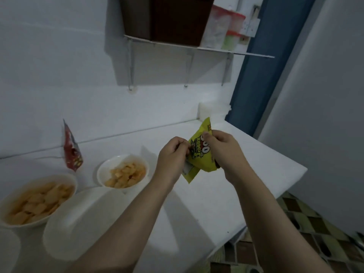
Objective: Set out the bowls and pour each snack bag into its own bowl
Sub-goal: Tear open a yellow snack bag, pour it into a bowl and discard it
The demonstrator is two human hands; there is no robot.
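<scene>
I hold a yellow snack bag (199, 154) above the white counter (226, 186) with both hands. My left hand (173, 156) pinches the bag's left edge and my right hand (222, 148) grips its upper right side. A white bowl (102, 172) with orange crackers stands left of my hands. A second white bowl (67, 179) with pale orange chips sits at the far left. An empty white bowl (78, 219) stands in front, partly under my left forearm. A red snack bag (71, 148) leans against the wall.
Part of another white dish (7, 251) shows at the bottom left corner. A wall shelf (197, 47) with a brown box and plastic containers hangs above. The counter's edge drops to a tiled floor (295, 233) on the right, beside a blue door frame (262, 66).
</scene>
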